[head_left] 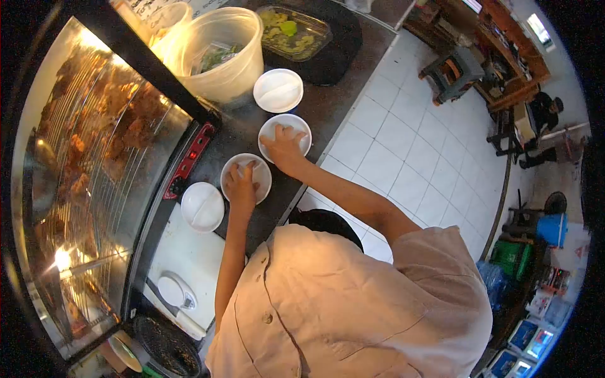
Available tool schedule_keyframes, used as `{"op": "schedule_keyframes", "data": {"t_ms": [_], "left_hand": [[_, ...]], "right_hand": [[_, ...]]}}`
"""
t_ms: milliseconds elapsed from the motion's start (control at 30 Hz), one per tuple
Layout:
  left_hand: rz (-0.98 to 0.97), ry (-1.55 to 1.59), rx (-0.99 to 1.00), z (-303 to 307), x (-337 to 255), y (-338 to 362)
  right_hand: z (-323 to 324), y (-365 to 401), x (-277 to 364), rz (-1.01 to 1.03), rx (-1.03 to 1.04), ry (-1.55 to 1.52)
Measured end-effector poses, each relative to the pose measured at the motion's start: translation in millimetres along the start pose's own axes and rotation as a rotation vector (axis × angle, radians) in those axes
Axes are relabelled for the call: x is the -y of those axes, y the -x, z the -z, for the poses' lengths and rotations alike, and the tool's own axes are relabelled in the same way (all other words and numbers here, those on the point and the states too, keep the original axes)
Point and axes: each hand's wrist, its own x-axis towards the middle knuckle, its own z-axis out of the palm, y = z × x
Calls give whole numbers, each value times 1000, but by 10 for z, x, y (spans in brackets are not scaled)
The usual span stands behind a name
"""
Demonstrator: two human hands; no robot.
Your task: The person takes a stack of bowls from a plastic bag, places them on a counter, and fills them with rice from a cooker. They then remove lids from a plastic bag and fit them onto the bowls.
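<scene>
Four round white containers stand in a slanting row on the dark counter. My left hand (pixel 240 184) rests in the second container from the left (pixel 263 174), its fingers bent and apart. My right hand (pixel 283 146) lies over the third container (pixel 304 129) with its fingers spread. What lies under both palms is hidden. The leftmost container (pixel 202 207) and the farthest one (pixel 278 91) each show a raised line across the middle, and neither hand touches them.
A lit glass cabinet (pixel 94 151) with browned food stands left. Beyond the containers are a large translucent tub (pixel 220 57) and a clear tray (pixel 295 31). A small white scale (pixel 176 291) lies near left. A stool (pixel 452 74) and a person (pixel 545 112) are farther right.
</scene>
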Motion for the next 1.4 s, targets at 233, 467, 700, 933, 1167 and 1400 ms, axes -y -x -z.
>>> {"op": "schedule_keyframes", "data": {"t_ms": [233,467,700,933,1167,1400], "left_hand": [[-75,97,-72,110,91,45],[-95,271,-283,499,-278,254],[110,378,-437,776,-240,779],[540,444,-748,824,36,1521],[761,548,-897,959,167,1845],[613,579,-920,961,58,1714]], "right_hand": [[-840,-631,-722,233,353,-386],[65,-1558,-1005,304,285,-99],[-36,-1565,-1026,239,386,-89],[-298,-1745,-1226,488,232,-56],[854,-1036,-213,345,-98,-758],[1172,-536,867,761,-285,-1020]]}}
